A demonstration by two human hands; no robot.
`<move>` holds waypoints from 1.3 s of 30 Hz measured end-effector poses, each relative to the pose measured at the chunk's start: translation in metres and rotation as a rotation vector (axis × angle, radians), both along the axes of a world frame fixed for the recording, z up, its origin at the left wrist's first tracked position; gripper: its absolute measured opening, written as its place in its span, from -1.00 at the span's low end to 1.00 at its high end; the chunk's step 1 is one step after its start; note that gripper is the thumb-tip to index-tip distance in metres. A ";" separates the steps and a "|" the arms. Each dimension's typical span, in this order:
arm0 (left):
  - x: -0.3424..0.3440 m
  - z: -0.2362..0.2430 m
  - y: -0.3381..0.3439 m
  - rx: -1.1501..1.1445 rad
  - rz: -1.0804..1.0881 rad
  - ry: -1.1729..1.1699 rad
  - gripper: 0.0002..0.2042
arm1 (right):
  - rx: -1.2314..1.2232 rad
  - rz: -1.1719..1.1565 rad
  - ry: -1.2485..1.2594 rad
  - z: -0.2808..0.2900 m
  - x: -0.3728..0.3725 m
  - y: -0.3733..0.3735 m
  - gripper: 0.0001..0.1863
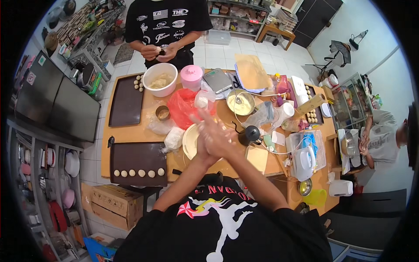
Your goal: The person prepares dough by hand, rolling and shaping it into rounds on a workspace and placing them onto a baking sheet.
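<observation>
My left hand point(203, 147) and my right hand point(218, 136) are pressed palm to palm, blurred by motion. They meet above a cream-coloured round bowl point(187, 142), largely covered by them. Whatever lies between the palms is hidden. A clear plastic bag of white powder point(174, 139) sits just left of the bowl. Nearer the left corner, a dark brown tray point(135, 153) bears a row of round dough balls point(142, 173) along its front edge. To the right of my hands stands a black pitcher point(250, 136).
Across the table a person point(168, 26) handles something small behind a white tub point(160, 91). Another tray point(126, 102) carries dough balls. A red plastic bag point(187, 107), pink canister point(191, 77), scale point(217, 80) and bowl of yellowish mixture point(241, 102) crowd the middle. Another person point(382, 135) sits at right.
</observation>
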State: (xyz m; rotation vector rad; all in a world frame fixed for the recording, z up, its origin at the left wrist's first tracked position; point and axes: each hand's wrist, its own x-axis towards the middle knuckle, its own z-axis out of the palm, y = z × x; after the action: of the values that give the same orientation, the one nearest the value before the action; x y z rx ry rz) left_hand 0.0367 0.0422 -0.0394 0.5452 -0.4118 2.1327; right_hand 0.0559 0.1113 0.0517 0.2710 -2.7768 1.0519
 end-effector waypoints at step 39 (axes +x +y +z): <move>-0.003 -0.012 -0.006 -0.329 0.037 -0.039 -0.19 | -0.181 -0.018 -0.049 -0.008 -0.001 -0.014 -0.49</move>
State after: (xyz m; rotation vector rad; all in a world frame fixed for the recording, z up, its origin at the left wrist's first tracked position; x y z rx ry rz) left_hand 0.0339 0.0358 -0.0511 0.3241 -0.0678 2.1904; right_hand 0.0547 0.0973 0.0441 0.1983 -2.6966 1.3118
